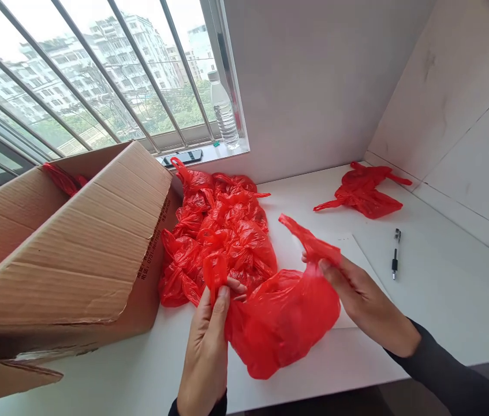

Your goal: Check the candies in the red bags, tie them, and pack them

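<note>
Between my two hands a red plastic bag (283,323) hangs stretched above the white table, filled out by contents I cannot make out. My left hand (212,329) pinches one of its handles, thumb in front. The other handle is gripped by my right hand (348,283), with its loop standing up past the fingers. Just behind the bag lies a pile of tied red plastic bags (227,231). A white sheet of paper (357,260) shows partly under my right hand and the held bag.
An open cardboard box (97,231) stands on the left with red plastic inside. A flat red bag (365,190) and a pen (395,254) lie at the right. On the windowsill are a water bottle (224,112) and a phone (182,158).
</note>
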Demonstrator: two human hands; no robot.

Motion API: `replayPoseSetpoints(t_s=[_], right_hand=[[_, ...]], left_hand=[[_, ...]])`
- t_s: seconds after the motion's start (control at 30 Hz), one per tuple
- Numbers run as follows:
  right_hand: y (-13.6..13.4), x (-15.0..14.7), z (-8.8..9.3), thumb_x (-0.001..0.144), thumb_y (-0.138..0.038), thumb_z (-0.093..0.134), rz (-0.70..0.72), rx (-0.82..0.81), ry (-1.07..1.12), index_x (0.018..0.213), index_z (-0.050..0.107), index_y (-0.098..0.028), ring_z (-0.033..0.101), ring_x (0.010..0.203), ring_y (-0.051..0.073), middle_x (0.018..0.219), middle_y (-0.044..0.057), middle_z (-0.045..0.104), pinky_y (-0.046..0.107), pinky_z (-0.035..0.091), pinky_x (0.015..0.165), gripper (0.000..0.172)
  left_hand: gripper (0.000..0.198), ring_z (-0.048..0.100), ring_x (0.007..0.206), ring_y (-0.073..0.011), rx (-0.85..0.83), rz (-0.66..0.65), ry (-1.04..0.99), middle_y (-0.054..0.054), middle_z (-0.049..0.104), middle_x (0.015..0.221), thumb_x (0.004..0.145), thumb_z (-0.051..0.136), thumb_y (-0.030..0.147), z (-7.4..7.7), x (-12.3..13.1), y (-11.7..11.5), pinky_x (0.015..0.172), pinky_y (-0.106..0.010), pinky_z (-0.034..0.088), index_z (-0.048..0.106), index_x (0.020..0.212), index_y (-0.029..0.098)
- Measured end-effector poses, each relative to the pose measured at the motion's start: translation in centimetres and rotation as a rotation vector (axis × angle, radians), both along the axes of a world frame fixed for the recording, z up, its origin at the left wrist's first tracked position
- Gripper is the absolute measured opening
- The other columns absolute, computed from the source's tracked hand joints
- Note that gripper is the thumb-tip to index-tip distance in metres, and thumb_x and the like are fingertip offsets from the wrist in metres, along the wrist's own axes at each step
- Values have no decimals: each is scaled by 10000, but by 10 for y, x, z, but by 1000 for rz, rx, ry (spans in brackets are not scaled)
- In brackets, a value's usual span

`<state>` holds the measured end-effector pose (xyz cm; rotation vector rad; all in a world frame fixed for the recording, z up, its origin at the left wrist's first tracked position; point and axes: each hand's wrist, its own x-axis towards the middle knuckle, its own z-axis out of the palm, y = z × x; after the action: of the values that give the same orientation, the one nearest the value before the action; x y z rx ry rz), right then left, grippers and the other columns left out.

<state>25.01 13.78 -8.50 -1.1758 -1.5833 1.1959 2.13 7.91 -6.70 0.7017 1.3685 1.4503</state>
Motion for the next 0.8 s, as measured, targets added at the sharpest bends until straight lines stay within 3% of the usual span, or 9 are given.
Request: replayPoseSetpoints(t_s=[0.1, 0.3, 0.37, 0.43, 0.5, 0.57, 0.67, 0.73, 0.8], right_hand=[[0, 1, -7, 969, -582, 511, 50, -208, 68, 1038, 645, -249, 634, 921, 242, 933, 37, 671, 388, 541, 826, 366], [-1, -9, 3, 928, -556, 596, 4, -529, 637, 767, 572, -233, 530, 686, 173, 736, 0, 557, 325, 510, 701, 362], [-2, -12, 6, 942, -566, 561, 77, -550, 727, 641, 472, -222, 417, 594, 144, 645, -22, 425, 307, 471, 626, 466], [-4, -16, 7, 941, -555, 570, 91, -551, 795, 637, 435, -219, 334, 570, 125, 646, -38, 349, 272, 403, 546, 473], [-6, -19, 7, 919, -522, 629, 36, -543, 825, 698, 487, -217, 372, 602, 125, 684, -35, 384, 250, 385, 536, 403], [-6, -21, 7, 912, -518, 639, -15, -514, 808, 784, 567, -225, 474, 682, 151, 756, -10, 485, 267, 442, 603, 328], [-6, -21, 9, 955, -583, 509, 23, -485, 782, 820, 623, -236, 543, 755, 200, 835, 30, 572, 349, 499, 726, 389], [-5, -22, 10, 977, -618, 425, 116, -475, 777, 668, 548, -228, 512, 712, 193, 718, 20, 512, 357, 486, 756, 512], [-6, -25, 9, 971, -651, 412, 170, -436, 782, 548, 348, -235, 409, 611, 168, 585, -23, 330, 335, 450, 686, 596]], left_hand=[[368, 627, 1124, -235, -113, 27, -17, -64, 711, 1094, 827, 758, 486, 0, -4, -10, 948, -305, 505, 709, 1057, 203], [416, 714, 1004, -210, -144, 141, -274, -35, 756, 1103, 794, 812, 341, 13, 0, -8, 907, -298, 544, 687, 1180, 249], [398, 723, 988, -215, -130, 161, -338, -50, 762, 1113, 836, 764, 318, 13, 1, -5, 925, -319, 541, 683, 1219, 244], [344, 719, 998, -250, -96, 102, -400, -84, 771, 1054, 879, 702, 349, 12, 2, -2, 948, -364, 533, 710, 1184, 190], [314, 713, 977, -278, -60, 6, -460, -96, 766, 923, 913, 640, 392, 12, 4, 0, 959, -405, 528, 750, 1062, 139], [317, 707, 864, -251, -22, -73, -514, -59, 704, 723, 942, 586, 393, 14, 7, 2, 958, -412, 528, 756, 853, 140], [464, 591, 595, -158, 49, -147, -592, 11, 492, 509, 979, 511, 368, 17, 13, 6, 891, -385, 547, 589, 560, 185], [484, 483, 514, -128, 78, -166, -631, 29, 410, 505, 977, 491, 374, 16, 16, 9, 788, -363, 557, 484, 526, 200], [460, 409, 490, -111, 67, -182, -595, 42, 371, 540, 956, 520, 401, 12, 19, 11, 662, -324, 534, 432, 549, 205]])
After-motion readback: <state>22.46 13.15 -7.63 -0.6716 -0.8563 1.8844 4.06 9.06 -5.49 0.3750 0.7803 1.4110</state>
